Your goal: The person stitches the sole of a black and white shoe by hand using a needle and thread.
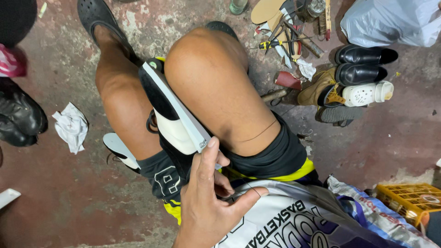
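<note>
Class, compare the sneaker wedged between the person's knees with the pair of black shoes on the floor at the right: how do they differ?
The sneaker is black and white; the black shoes are plain glossy black. The sneaker is clamped between the knees, sole edge up, touched by a hand; the black shoes lie side by side on the floor, untouched. Both are footwear.

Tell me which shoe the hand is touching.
The black-and-white sneaker clamped sole-up between the knees; the hand fingers its heel. The black dress shoes and tan boot lie untouched on the floor.
</note>
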